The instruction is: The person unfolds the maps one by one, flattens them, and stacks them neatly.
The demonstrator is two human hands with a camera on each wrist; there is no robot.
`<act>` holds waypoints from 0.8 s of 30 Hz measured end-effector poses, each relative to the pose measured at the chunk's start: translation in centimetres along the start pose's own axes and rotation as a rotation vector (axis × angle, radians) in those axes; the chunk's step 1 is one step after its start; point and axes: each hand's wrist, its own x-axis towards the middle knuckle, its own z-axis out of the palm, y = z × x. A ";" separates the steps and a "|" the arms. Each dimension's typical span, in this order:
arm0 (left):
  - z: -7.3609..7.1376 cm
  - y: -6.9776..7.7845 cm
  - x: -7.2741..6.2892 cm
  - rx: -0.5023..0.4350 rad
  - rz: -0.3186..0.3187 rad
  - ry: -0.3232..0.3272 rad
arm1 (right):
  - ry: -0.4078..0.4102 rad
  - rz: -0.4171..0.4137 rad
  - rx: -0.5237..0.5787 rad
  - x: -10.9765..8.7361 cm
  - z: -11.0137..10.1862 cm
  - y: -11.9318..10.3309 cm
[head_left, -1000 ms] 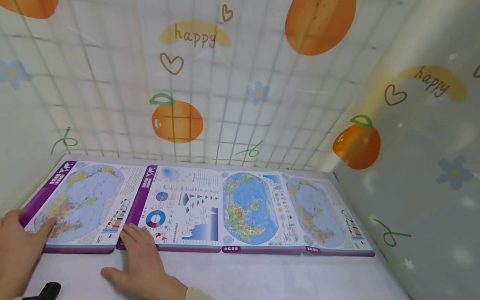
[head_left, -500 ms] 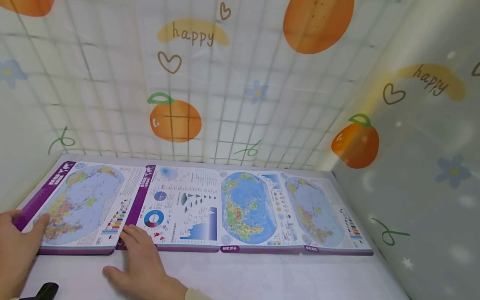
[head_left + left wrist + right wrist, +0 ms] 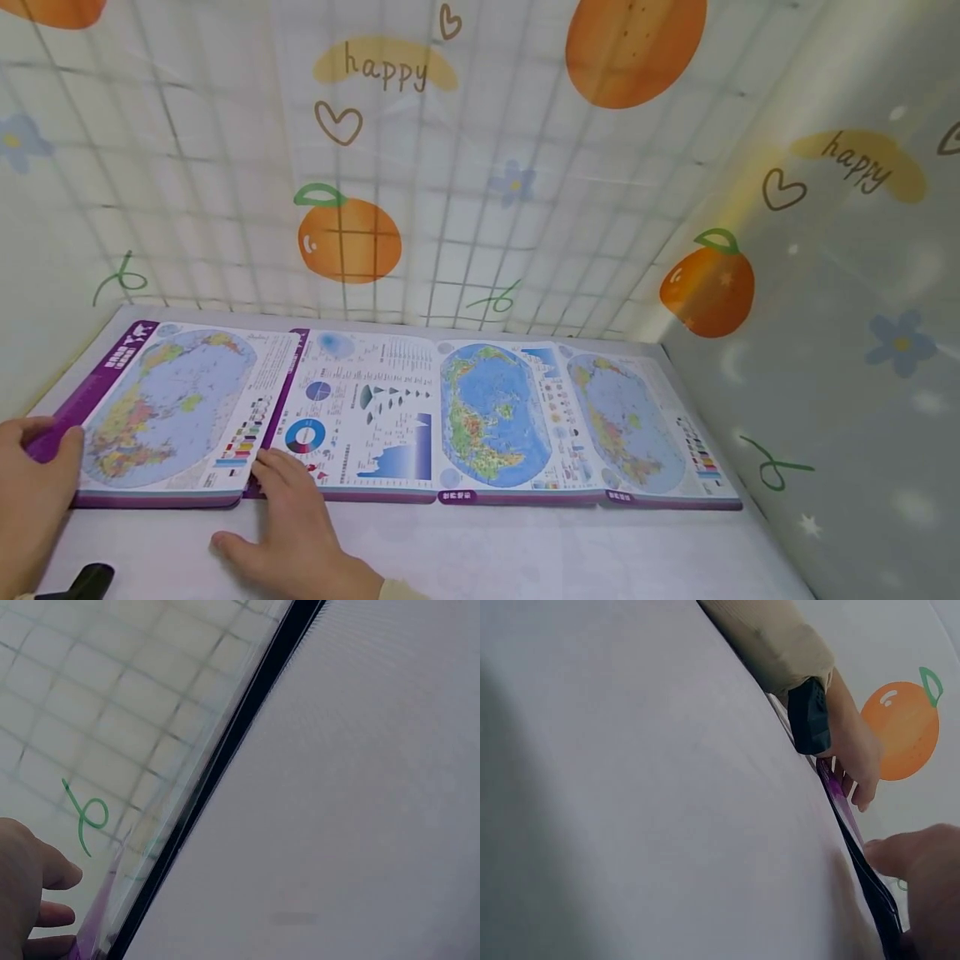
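A flat world map sheet point(image 3: 168, 400) with a purple strip down its left side lies on the table's left part. My left hand point(image 3: 33, 492) grips its near left edge, thumb over the top and fingers around the purple strip. My right hand point(image 3: 300, 533) rests its fingertips at the sheet's near right corner, thumb spread away over the table; the fingers are relaxed. Beside it lies a second, fold-out map sheet point(image 3: 408, 358) of charts and two maps. The left sheet's right edge covers part of the second sheet's purple strip. In the left wrist view, curled fingers point(image 3: 52, 874) show by a purple edge.
The white table point(image 3: 525, 550) runs along the front of the sheets. Behind stands a wire grid with a printed curtain point(image 3: 480, 208) hung over it. Another curtain point(image 3: 847, 375) borders the right side. A black wrist strap point(image 3: 90, 582) shows at lower left.
The left map sheet has slid right, now overlapping the second sheet's purple strip. My left thumb has drawn back toward the left edge. My right hand has shifted slightly right.
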 end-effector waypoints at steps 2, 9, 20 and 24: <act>0.0 0.0 0.1 -0.013 -0.001 -0.001 | 0.004 -0.003 -0.006 -0.1 0.0 0.1; 0.4 0.2 0.1 -0.014 -0.001 0.000 | -0.005 0.015 0.020 -0.4 -0.2 0.5; 0.6 -0.1 0.2 -0.055 0.075 0.038 | -0.003 0.013 0.033 -1.0 -0.9 1.0; 0.5 -0.2 0.2 -0.024 0.084 0.016 | 0.006 -0.004 0.048 -1.3 -1.1 1.4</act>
